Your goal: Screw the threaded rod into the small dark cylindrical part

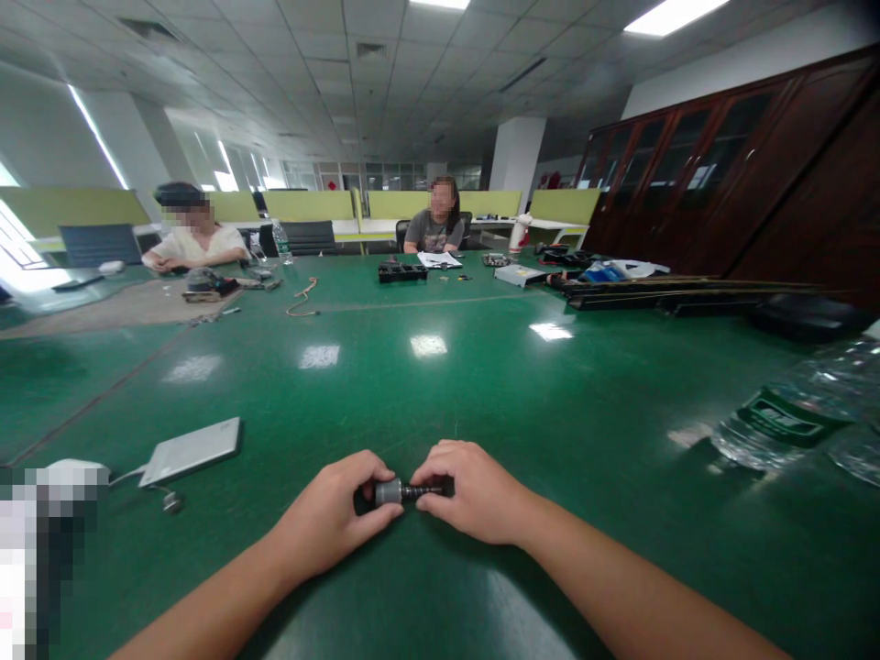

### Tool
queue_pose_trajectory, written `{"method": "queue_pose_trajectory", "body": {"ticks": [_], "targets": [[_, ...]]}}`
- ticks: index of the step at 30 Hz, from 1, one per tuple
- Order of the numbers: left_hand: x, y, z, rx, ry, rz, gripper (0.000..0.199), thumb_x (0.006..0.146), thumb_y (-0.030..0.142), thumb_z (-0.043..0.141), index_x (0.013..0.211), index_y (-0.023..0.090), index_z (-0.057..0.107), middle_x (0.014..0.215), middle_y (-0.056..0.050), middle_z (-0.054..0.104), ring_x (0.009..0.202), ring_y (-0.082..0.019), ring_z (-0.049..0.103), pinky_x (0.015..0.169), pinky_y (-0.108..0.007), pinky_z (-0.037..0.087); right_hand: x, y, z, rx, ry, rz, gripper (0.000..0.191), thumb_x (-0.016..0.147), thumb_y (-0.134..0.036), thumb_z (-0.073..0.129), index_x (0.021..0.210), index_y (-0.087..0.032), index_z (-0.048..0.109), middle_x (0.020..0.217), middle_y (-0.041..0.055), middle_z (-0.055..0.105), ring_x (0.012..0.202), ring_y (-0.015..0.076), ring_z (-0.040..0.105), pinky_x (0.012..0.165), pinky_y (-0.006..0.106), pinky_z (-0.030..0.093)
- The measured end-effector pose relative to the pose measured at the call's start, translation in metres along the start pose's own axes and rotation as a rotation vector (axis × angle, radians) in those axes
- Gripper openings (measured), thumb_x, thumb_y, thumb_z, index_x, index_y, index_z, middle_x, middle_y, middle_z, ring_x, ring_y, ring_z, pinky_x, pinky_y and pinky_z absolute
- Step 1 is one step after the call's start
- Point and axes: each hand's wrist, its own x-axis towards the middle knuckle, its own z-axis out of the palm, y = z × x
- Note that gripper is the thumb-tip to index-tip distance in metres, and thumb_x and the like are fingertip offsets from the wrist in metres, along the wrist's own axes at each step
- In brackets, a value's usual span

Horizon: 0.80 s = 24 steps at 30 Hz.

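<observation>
A small grey metal cylinder with a ridged dark shaft (390,493) lies sideways between my hands, low over the green table (385,385). Its exact kind I cannot make out. My left hand (335,504) pinches the thick grey body between thumb and fingers. On the other side, my right hand (474,492) has its thumb and fingers closed about the thin ridged shaft, whose far end is partly hidden by the fingers.
To the left lies a flat silver power bank (192,451) with a short cable. Clear water bottles (776,422) stand at the right. Farther off are a black slotted part (402,272), a curled cord (302,298) and long dark rails (639,291). Two people sit across the table.
</observation>
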Motion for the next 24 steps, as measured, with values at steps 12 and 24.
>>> {"method": "queue_pose_trajectory", "body": {"ticks": [12,24], "targets": [[-0.001,-0.001,-0.001,0.002,0.009,0.013,0.014,0.084,0.029,0.065,0.093,0.019,0.061,0.083,-0.001,0.063,0.074,-0.017,0.059,0.068,-0.027,0.047,-0.001,0.002,-0.006,-0.048,-0.003,0.004,0.013,0.075,-0.020,0.074,0.087,-0.021,0.074,0.078,-0.0002,0.068,0.077,0.0145,0.059,0.075,0.027,0.041],[-0.002,-0.003,-0.003,0.016,0.007,0.008,0.015,0.085,0.030,0.065,0.095,0.019,0.061,0.085,-0.002,0.063,0.075,-0.017,0.060,0.069,-0.028,0.047,-0.003,0.010,-0.020,-0.075,-0.042,0.073,0.011,0.072,-0.017,0.073,0.083,-0.019,0.074,0.076,0.0002,0.066,0.073,0.0137,0.058,0.070,0.026,0.043]]}}
